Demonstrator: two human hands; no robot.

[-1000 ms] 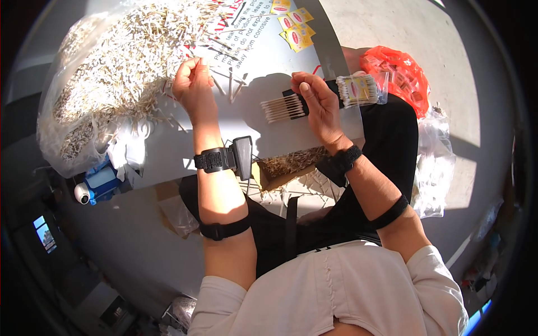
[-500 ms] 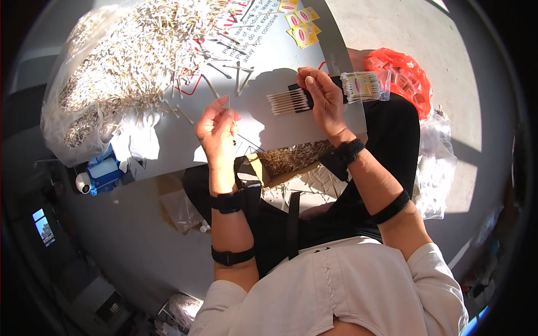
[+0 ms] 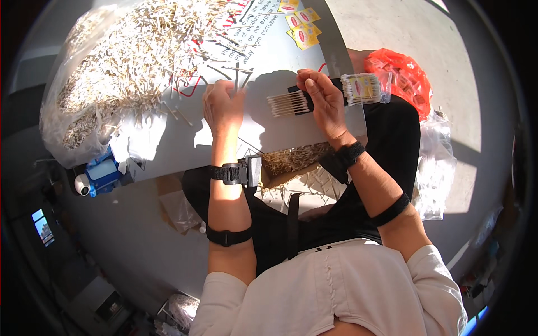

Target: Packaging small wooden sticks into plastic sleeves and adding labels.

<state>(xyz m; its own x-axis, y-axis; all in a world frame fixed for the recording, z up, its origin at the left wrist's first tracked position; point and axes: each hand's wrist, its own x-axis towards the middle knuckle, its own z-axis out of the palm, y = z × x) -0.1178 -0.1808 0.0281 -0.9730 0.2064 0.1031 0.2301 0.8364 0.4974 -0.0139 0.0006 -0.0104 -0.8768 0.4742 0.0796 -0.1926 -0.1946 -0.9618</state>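
My left hand (image 3: 224, 106) is over the grey board (image 3: 185, 148), back upward and fingers bent down. Its fingertips are hidden, beside a few loose cotton swabs (image 3: 237, 75). My right hand (image 3: 326, 109) is closed further right, thumb against curled fingers; whatever lies inside is hidden. Just left of it, a neat row of cotton swabs (image 3: 287, 104) lies side by side, partly over a black strip (image 3: 336, 84). Right of that hand, a clear pack of cotton swabs (image 3: 360, 88) with a yellow label rests at the board's edge.
A big heap of cotton swabs (image 3: 129, 56) spills from a clear bag at the left. Yellow cards (image 3: 304, 31) lie at the far edge. A red bag (image 3: 400, 81) is at the right. A blue-and-white bottle (image 3: 101, 175) is at lower left, and an open box of sticks (image 3: 291, 162) below the board.
My left hand has moved forward, away from my body, and turned its back upward, toward the loose swabs. My right hand has stayed nearly still.
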